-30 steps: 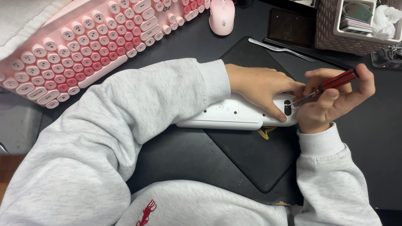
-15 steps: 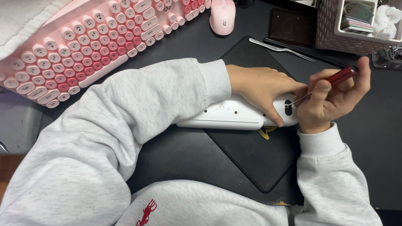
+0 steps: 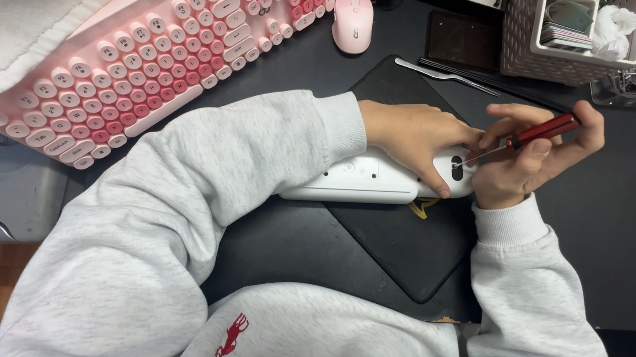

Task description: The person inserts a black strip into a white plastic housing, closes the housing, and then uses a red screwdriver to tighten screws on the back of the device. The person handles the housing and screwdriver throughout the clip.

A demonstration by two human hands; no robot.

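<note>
Towel, white and folded, lies over the upper-left end of the pink keyboard, well left of the black mat. A pink mouse sits just past the keyboard's right end, above the mat.

On the mat's upper half lies the white device, a long rounded plastic casing. The left hand presses down on its right end, fingers spread flat over the shell and not curled around anything. The right hand pinches a red-handled screwdriver between thumb and fingertips, the thin shaft slanting down-left to an opening at the casing's right end.

The casing looks light, stiff and smooth, likely to slide on the mat unless pinned from above; its broad flat top is the sensible place to hold it. The screwdriver is slim and rigid, best held along the handle.

Tweezers lie above the mat's top corner, and a woven basket of small items stands further up and right.

Compared with half a second ago, the screwdriver handle is a little lower and flatter; the left hand is unchanged.
</note>
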